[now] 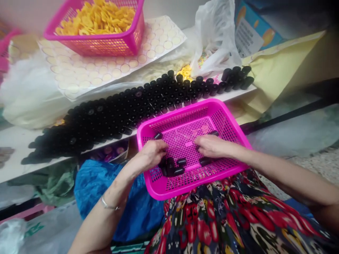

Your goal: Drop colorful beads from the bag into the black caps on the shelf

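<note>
A bright pink mesh basket rests on my lap, tilted a little. Inside it lie several small black cylinders that look like bottle caps, most of them bunched at the left. My left hand reaches over that bunch with its fingers curled together; whatever they hold is hidden. On the other side of the basket, my right hand is closed, with a dark cap partly showing under its fingertips. One more cap lies just below this hand, and another just above it.
Beyond the basket, tightly packed rows of upright black caps line a white shelf. A second pink basket holds yellow pieces. Around them are a white plastic bag, a yellow sheet and a blue bag.
</note>
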Demonstrator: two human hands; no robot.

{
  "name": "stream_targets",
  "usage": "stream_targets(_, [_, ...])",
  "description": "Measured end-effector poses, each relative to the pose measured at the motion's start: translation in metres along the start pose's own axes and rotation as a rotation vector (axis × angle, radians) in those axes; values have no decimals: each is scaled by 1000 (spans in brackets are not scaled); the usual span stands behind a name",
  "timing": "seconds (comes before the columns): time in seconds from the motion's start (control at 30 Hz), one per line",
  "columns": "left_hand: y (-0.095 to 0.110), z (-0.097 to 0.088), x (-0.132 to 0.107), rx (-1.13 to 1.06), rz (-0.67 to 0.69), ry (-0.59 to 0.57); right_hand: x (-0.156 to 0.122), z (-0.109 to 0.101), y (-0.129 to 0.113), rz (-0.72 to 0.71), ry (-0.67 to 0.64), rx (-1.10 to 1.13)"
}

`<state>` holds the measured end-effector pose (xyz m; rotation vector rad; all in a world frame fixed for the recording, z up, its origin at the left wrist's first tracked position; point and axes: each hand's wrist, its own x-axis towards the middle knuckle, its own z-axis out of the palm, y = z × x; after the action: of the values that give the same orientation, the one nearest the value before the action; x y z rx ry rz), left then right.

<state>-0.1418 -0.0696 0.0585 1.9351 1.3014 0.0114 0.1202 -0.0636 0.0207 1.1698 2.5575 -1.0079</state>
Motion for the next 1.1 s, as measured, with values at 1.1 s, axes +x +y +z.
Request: stream_targets(1.1, [14,8,38,-252,-335,324,-43,-1,27,-136,40,56])
